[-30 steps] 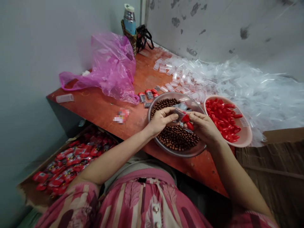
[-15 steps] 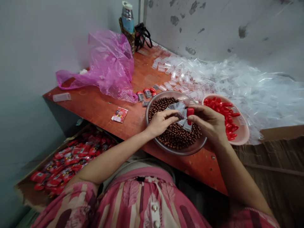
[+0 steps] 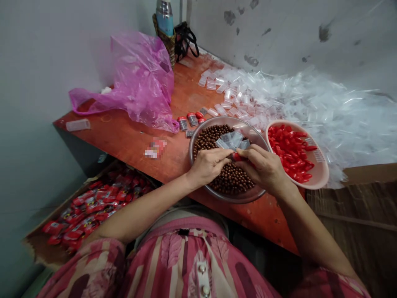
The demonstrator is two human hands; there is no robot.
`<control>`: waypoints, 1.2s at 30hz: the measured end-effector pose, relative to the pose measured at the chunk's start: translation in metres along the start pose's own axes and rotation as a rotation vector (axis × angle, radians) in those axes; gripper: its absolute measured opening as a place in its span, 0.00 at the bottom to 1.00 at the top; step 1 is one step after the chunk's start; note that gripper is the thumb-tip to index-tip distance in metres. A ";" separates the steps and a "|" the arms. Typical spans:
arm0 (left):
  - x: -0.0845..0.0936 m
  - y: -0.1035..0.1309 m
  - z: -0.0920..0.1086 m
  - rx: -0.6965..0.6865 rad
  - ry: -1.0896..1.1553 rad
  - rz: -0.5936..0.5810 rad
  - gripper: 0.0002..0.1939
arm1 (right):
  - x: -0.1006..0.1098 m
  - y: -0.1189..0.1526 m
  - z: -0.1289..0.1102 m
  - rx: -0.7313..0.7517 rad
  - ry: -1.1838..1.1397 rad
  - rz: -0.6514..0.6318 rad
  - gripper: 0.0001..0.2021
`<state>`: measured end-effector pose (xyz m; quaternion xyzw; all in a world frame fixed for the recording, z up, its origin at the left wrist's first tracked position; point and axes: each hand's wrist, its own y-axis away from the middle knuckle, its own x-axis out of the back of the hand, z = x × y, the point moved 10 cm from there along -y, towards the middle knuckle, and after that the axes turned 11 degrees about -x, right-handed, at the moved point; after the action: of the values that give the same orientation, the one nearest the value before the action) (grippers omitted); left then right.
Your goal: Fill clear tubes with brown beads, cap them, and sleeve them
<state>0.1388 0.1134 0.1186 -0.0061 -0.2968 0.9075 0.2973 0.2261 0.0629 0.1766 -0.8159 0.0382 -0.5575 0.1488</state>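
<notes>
Over a metal-looking bowl (image 3: 191,150) of small brown balls (image 3: 231,180), my two hands meet. My left hand (image 3: 204,166) is closed on a small plastic container, mostly hidden by the fingers; dark contents showed in it a moment ago. My right hand (image 3: 265,167) grips a red cap (image 3: 237,157) against the container's end. How far the cap is seated cannot be seen. Several clear empty containers (image 3: 231,140) lie on the balls just behind my hands. To the right stands a pink basket (image 3: 323,173) holding many red caps (image 3: 291,155).
A heap of clear containers (image 3: 294,95) covers the table's back right. Several capped, filled containers (image 3: 192,119) stand left of the bowl. Farther left lies a pink plastic bag (image 3: 142,78), with a flask (image 3: 164,18) behind. A box of red packages (image 3: 93,207) sits below the table edge.
My right hand has moved left and down, bringing the red cap from beside the container onto its end. My hands are now closer together.
</notes>
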 end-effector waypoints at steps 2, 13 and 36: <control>0.003 0.000 -0.003 0.027 0.002 0.025 0.12 | 0.000 -0.005 0.003 -0.028 -0.057 -0.012 0.06; 0.003 0.000 -0.046 0.318 0.668 0.309 0.20 | -0.020 0.011 0.077 -0.612 -1.150 0.030 0.18; 0.010 -0.007 -0.002 -0.030 0.007 0.093 0.13 | -0.083 -0.003 0.034 -0.774 -1.531 -0.323 0.17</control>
<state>0.1349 0.1243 0.1222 -0.0275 -0.3088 0.9157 0.2557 0.2259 0.0915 0.0912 -0.9549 -0.0020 0.1819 -0.2348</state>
